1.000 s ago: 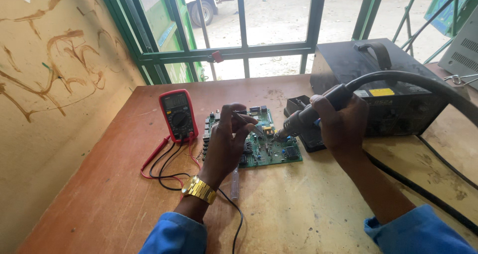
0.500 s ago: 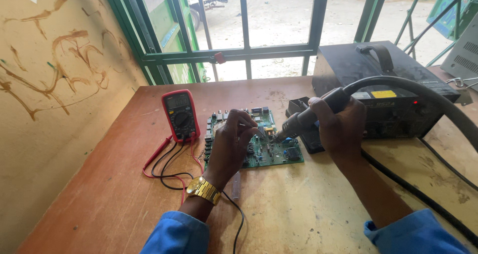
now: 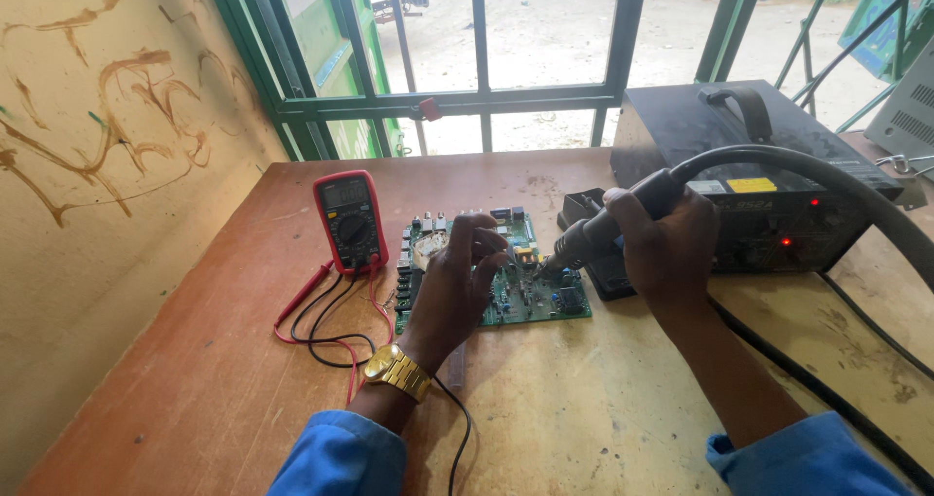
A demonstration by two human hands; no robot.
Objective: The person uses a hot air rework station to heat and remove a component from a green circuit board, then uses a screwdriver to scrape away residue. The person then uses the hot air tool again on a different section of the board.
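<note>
The green circuit board [image 3: 506,287] lies flat on the wooden surface [image 3: 603,408], in the middle, just right of the red meter [image 3: 348,222]. It looks light, thin and stiff, with many small parts on top that could snap off, so it is best held by its bare edges and not by the parts. The left hand [image 3: 457,292] rests on the board, and its fingers [image 3: 482,248] are curled and pinching something very small, too small to tell what it is. The right hand [image 3: 666,248] is wrapped tight around the black hot air tool [image 3: 608,224], whose tip points down at the board. That tool looks hard and hot at the tip, so the handle is the safe place to hold. Its thick hose looks bendy and may tug. Next to the earlier picture, both hands sit in nearly the same places, and the board has not moved.
</note>
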